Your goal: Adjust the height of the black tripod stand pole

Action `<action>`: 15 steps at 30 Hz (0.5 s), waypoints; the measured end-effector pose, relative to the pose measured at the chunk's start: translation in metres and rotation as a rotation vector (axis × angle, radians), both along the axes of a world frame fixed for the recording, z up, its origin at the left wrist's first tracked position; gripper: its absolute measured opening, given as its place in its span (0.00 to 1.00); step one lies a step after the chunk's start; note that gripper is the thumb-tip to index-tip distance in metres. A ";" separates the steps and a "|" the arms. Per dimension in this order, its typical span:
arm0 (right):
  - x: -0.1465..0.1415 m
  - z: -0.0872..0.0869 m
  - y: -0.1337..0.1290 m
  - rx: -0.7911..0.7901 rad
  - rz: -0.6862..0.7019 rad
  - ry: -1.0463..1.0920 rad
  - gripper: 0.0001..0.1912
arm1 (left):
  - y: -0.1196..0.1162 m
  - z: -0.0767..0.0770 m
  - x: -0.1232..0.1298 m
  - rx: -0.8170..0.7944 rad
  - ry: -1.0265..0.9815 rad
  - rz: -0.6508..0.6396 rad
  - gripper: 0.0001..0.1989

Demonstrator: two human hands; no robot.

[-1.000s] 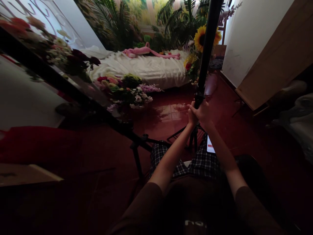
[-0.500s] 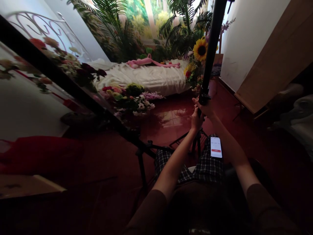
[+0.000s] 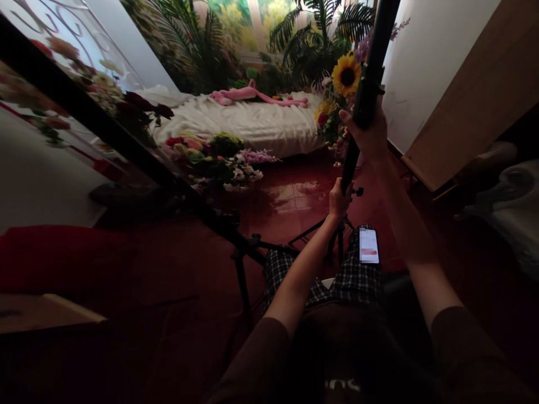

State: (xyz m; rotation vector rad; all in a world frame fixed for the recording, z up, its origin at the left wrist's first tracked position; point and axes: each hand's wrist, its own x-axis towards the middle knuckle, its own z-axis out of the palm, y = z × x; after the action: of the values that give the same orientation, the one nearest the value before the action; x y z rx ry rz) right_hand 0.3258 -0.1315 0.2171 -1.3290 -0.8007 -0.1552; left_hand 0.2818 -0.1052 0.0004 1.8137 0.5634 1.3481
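Observation:
A black light stand (image 3: 350, 164) rises between my knees and leans slightly right toward the top of the head view. Low on its pole, my left hand (image 3: 338, 201) is wrapped around the shaft. Higher up, just under a clamp collar, my right hand (image 3: 372, 134) grips the thicker section, thumb showing on the left side. A small black knob (image 3: 357, 192) sticks out by my left hand. On my right thigh, over checked trousers (image 3: 365, 286), lies a phone (image 3: 369, 246) with its screen lit.
A second black stand (image 3: 138, 151) slants across the left side. Ahead is a bed (image 3: 269, 126) with a pink plush toy (image 3: 240, 94), flower bunches (image 3: 227, 160) at its front and sunflowers (image 3: 347, 76) at right. A wooden board (image 3: 458, 106) leans right; a red cloth (image 3: 50, 258) lies left.
My right hand has moved up the pole with the collar, away from my left hand. The left hand stays low on the pole. The view has shifted slightly.

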 end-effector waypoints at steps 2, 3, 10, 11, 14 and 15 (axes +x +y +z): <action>-0.004 -0.013 -0.018 -0.059 0.139 -0.063 0.18 | 0.000 0.000 0.000 0.006 -0.004 0.005 0.14; -0.005 -0.022 -0.028 -0.085 0.183 -0.075 0.15 | 0.000 0.000 0.000 0.010 -0.010 0.009 0.15; 0.008 -0.114 -0.096 -0.398 0.185 -0.250 0.11 | -0.001 0.000 0.000 0.021 -0.027 -0.005 0.14; 0.011 -0.125 -0.103 -0.438 0.161 -0.315 0.12 | -0.001 0.000 0.000 0.020 -0.025 0.005 0.14; 0.015 -0.151 -0.118 -0.563 0.094 -0.500 0.21 | -0.001 -0.001 0.000 0.020 -0.029 0.014 0.14; 0.016 -0.157 -0.121 -0.605 0.063 -0.544 0.23 | -0.001 -0.001 0.000 0.019 -0.033 0.012 0.14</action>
State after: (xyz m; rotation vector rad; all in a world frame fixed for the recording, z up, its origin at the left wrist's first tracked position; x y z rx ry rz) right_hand 0.3417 -0.2525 0.0600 -1.8605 -1.4241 -0.2418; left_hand 0.2823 -0.1058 -0.0007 1.8024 0.5461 1.3933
